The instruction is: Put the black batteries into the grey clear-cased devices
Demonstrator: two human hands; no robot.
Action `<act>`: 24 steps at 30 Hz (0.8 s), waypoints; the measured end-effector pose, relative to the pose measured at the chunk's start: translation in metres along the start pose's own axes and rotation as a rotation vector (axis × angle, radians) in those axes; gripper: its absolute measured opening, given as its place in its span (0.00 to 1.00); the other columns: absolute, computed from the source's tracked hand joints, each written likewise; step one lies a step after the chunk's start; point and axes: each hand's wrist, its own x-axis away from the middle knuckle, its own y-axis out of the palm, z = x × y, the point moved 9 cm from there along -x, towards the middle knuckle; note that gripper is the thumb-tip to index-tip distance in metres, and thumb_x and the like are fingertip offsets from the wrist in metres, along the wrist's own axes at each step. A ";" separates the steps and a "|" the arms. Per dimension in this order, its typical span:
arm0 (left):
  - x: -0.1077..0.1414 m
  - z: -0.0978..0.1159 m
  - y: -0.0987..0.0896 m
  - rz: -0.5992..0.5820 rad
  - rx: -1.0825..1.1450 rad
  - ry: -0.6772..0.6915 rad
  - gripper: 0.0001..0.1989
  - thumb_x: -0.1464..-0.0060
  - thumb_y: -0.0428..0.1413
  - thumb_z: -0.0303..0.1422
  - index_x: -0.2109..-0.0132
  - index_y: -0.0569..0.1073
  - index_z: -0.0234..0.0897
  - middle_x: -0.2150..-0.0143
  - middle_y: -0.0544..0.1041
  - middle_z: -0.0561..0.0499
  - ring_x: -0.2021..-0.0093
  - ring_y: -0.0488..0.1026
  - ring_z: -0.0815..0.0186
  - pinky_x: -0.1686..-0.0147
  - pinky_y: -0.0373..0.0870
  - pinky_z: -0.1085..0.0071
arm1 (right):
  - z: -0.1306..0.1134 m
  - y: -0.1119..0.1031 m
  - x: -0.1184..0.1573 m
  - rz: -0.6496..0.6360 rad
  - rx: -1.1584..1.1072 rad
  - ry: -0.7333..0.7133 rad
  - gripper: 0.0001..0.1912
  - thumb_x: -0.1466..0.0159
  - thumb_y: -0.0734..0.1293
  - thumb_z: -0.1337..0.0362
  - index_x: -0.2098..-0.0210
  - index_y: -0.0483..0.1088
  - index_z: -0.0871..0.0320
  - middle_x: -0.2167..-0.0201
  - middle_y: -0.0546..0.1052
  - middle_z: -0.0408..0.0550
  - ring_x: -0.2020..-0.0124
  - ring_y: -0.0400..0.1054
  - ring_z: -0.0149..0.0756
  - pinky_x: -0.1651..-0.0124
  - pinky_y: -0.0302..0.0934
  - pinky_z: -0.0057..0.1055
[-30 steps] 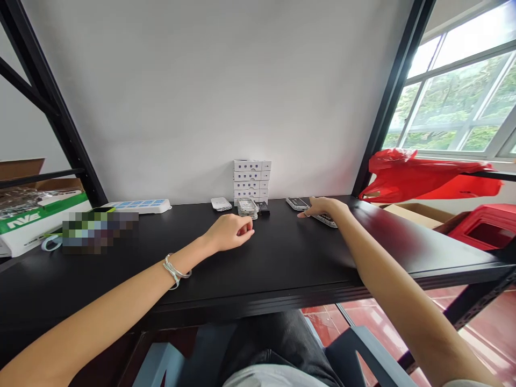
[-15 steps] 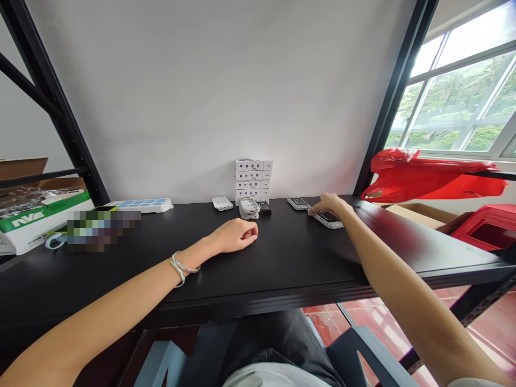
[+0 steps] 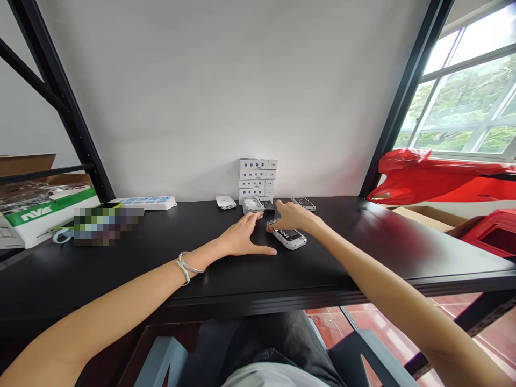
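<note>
Daylight reaches me from window point(image 3: 475, 102) at two o'clock, panes partly washed out. Sheen on tabletop point(image 3: 407, 242) toward three, glare on floor tiles point(image 3: 391, 330) at four, deep shadow underneath toward eight. I see wide-angle lean in posts point(image 3: 68, 110) at ten and two; pixelated patch point(image 3: 108, 226) at nine.

White rounded plastic device point(image 3: 293, 241) partly covered by right hand point(image 3: 295, 216), green-and-white cardboard box point(image 3: 54, 211) cropped at left, multicoloured items point(image 3: 107, 228) blurred.
</note>
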 end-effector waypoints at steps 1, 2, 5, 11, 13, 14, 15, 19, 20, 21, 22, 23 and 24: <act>0.000 0.000 0.002 -0.009 0.009 0.004 0.54 0.64 0.61 0.58 0.34 0.51 0.42 0.37 0.60 0.42 0.40 0.62 0.48 0.45 0.62 0.55 | -0.007 0.005 0.003 -0.016 0.030 0.001 0.36 0.50 0.71 0.47 0.49 0.63 0.61 0.54 0.71 0.64 0.52 0.67 0.60 0.60 0.62 0.41; 0.000 0.000 0.003 -0.019 0.013 0.008 0.55 0.65 0.61 0.59 0.34 0.50 0.42 0.37 0.60 0.42 0.38 0.60 0.47 0.43 0.60 0.53 | -0.012 0.009 0.004 -0.028 0.060 0.008 0.35 0.47 0.69 0.46 0.48 0.62 0.62 0.54 0.71 0.65 0.51 0.67 0.60 0.59 0.62 0.42; -0.001 0.001 0.007 -0.053 0.007 -0.001 0.57 0.65 0.61 0.58 0.33 0.48 0.39 0.35 0.59 0.39 0.37 0.58 0.46 0.40 0.56 0.52 | -0.023 0.013 0.006 0.013 0.077 -0.013 0.30 0.42 0.64 0.48 0.49 0.61 0.63 0.56 0.72 0.66 0.53 0.68 0.59 0.60 0.61 0.41; -0.003 0.003 0.007 -0.030 0.133 0.042 0.53 0.65 0.65 0.53 0.35 0.51 0.41 0.38 0.61 0.41 0.39 0.61 0.48 0.41 0.58 0.52 | -0.032 0.013 0.002 0.082 0.085 -0.216 0.16 0.39 0.62 0.52 0.61 0.69 0.58 0.63 0.75 0.57 0.62 0.71 0.50 0.67 0.58 0.34; -0.004 0.001 0.007 -0.007 0.187 0.073 0.52 0.66 0.66 0.51 0.37 0.52 0.41 0.39 0.61 0.40 0.39 0.59 0.48 0.41 0.59 0.51 | -0.034 0.013 0.001 0.089 0.036 -0.286 0.12 0.39 0.63 0.55 0.68 0.70 0.57 0.67 0.76 0.53 0.65 0.71 0.45 0.69 0.57 0.32; -0.004 -0.002 0.008 0.006 0.208 0.075 0.53 0.67 0.67 0.51 0.37 0.52 0.41 0.40 0.61 0.39 0.39 0.59 0.48 0.42 0.60 0.50 | -0.034 0.013 -0.001 0.087 -0.008 -0.304 0.11 0.39 0.64 0.56 0.70 0.70 0.56 0.69 0.76 0.51 0.67 0.71 0.43 0.70 0.56 0.31; -0.005 -0.005 0.009 0.016 0.226 0.071 0.54 0.68 0.67 0.50 0.38 0.51 0.40 0.40 0.60 0.38 0.40 0.60 0.48 0.43 0.60 0.49 | -0.033 0.014 -0.002 0.082 -0.056 -0.320 0.09 0.40 0.65 0.57 0.71 0.70 0.56 0.71 0.76 0.49 0.68 0.70 0.41 0.70 0.56 0.30; -0.006 -0.012 0.010 0.041 0.283 0.057 0.54 0.70 0.69 0.48 0.39 0.50 0.41 0.43 0.61 0.38 0.43 0.62 0.49 0.45 0.62 0.47 | -0.035 0.017 -0.007 0.068 -0.183 -0.370 0.07 0.41 0.67 0.62 0.74 0.69 0.57 0.74 0.76 0.46 0.69 0.69 0.37 0.69 0.57 0.28; -0.006 -0.012 0.010 0.043 0.293 0.055 0.54 0.70 0.69 0.48 0.40 0.50 0.42 0.44 0.61 0.39 0.43 0.63 0.50 0.45 0.62 0.47 | -0.035 0.017 -0.006 0.074 -0.183 -0.375 0.07 0.41 0.67 0.62 0.74 0.69 0.57 0.73 0.76 0.47 0.69 0.69 0.37 0.69 0.57 0.28; -0.006 -0.012 0.010 0.042 0.297 0.053 0.54 0.70 0.69 0.47 0.40 0.49 0.42 0.45 0.61 0.39 0.43 0.63 0.50 0.45 0.62 0.47 | -0.036 0.017 -0.006 0.081 -0.171 -0.376 0.06 0.41 0.67 0.63 0.74 0.69 0.57 0.73 0.76 0.47 0.69 0.69 0.37 0.70 0.56 0.28; -0.006 -0.012 0.009 0.039 0.294 0.051 0.55 0.70 0.69 0.47 0.40 0.49 0.41 0.45 0.61 0.39 0.43 0.63 0.50 0.45 0.61 0.47 | -0.036 0.016 -0.005 0.090 -0.150 -0.373 0.06 0.41 0.66 0.63 0.74 0.69 0.58 0.73 0.75 0.47 0.69 0.69 0.37 0.70 0.56 0.28; -0.007 -0.012 0.009 0.036 0.288 0.050 0.55 0.70 0.69 0.48 0.40 0.48 0.41 0.46 0.62 0.39 0.43 0.63 0.50 0.45 0.61 0.47 | -0.037 0.015 -0.004 0.100 -0.122 -0.363 0.07 0.41 0.66 0.63 0.74 0.68 0.58 0.73 0.75 0.47 0.69 0.68 0.37 0.71 0.55 0.28; -0.007 -0.011 0.009 0.032 0.283 0.050 0.55 0.70 0.69 0.48 0.40 0.48 0.41 0.46 0.62 0.40 0.43 0.63 0.50 0.44 0.61 0.47 | -0.037 0.014 -0.002 0.107 -0.093 -0.352 0.07 0.41 0.66 0.63 0.75 0.68 0.58 0.73 0.75 0.48 0.69 0.68 0.37 0.73 0.54 0.28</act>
